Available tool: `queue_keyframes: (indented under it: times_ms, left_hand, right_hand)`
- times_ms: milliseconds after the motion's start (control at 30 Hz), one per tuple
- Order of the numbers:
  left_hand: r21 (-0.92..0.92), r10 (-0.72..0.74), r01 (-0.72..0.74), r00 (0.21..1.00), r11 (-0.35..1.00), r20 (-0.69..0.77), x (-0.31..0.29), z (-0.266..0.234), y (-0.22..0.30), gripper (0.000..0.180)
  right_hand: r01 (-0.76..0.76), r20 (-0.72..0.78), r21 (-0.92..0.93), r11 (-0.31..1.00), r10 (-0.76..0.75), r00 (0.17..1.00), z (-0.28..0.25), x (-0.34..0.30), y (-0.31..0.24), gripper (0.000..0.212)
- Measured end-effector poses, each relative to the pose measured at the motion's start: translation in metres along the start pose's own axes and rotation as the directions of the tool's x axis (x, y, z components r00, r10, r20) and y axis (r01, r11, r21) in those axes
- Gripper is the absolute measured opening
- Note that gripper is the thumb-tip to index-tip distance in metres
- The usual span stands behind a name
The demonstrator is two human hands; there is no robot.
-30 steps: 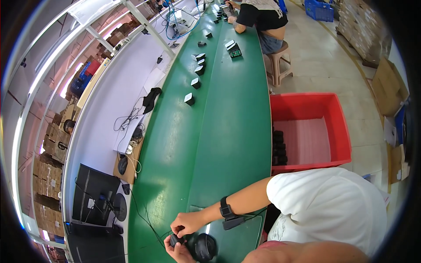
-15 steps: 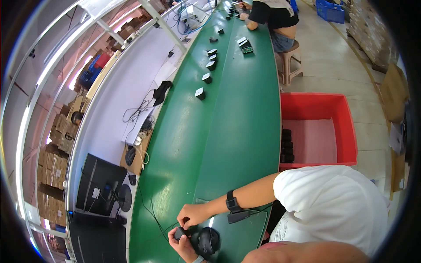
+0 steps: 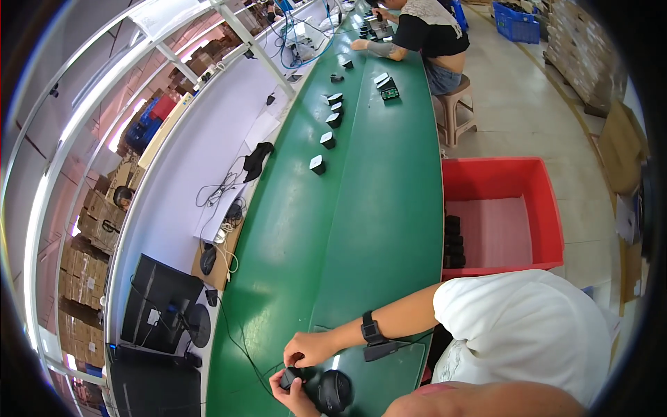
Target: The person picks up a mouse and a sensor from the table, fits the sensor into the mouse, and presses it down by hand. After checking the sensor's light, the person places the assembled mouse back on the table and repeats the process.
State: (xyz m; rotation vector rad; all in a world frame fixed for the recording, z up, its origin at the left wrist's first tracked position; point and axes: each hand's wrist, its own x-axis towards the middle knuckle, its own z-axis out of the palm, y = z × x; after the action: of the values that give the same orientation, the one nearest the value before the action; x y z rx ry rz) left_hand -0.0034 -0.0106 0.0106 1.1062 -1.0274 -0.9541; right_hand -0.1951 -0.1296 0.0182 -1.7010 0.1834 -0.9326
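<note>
A small black block-shaped device (image 3: 290, 377) sits in my left hand (image 3: 297, 399), whose fingers are wrapped round it near the table's lower end. Just above it is my right hand (image 3: 310, 349), its thumb and fingertips pinched together at the device's upper edge. What the pinch holds, if anything, is too small to make out. My right wrist wears a black strap with a square unit (image 3: 371, 328). Close by on the right, a larger rounded black object (image 3: 335, 390) rests on the table. A thin black cable (image 3: 244, 345) runs along the green top toward my hands.
Several black devices with pale tops (image 3: 317, 165) stand in a line up the green table (image 3: 389, 208). An open case with a green board (image 3: 387, 87) lies farther off. At right stands a red bin (image 3: 549, 222) with black pieces inside. Monitors (image 3: 156, 302) line the left; a co-worker (image 3: 434, 35) sits beyond.
My right fingertips have risen slightly off the device, which shows more plainly in my left hand. The whole view has shifted a little. The co-worker's forearm has moved left across the table.
</note>
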Motion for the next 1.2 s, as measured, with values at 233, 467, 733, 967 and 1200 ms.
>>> queue_keyframes:
  times_ms: [233,467,733,967,1200]
  left_hand:
    - [-0.008,-0.007,0.006,0.997,1.000,-0.073,-0.003,0.020,0.000,0.045]
    - [0.247,0.013,0.001,0.998,0.969,-0.054,-0.011,0.030,0.018,0.043]
    - [-0.244,-0.117,0.022,0.917,0.969,-0.382,0.002,0.030,0.027,0.032]
    - [-0.357,-0.169,0.010,0.892,0.934,-0.419,0.003,0.020,0.025,0.041]
    - [-0.441,-0.168,-0.036,0.894,0.897,-0.414,-0.003,0.036,0.034,0.039]
  right_hand:
    - [0.066,-0.088,-0.025,0.997,-0.068,0.994,0.001,0.000,-0.004,0.017]
    - [0.384,-0.159,-0.354,0.852,-0.460,0.874,0.006,0.001,-0.008,0.016]
    - [0.426,0.623,-0.183,0.886,-0.230,0.748,0.017,-0.017,-0.019,0.068]
    - [0.432,0.628,-0.237,0.870,-0.203,0.752,0.018,-0.017,-0.005,0.062]
    - [-0.191,0.101,0.514,0.836,0.163,0.982,0.006,0.002,0.027,0.048]
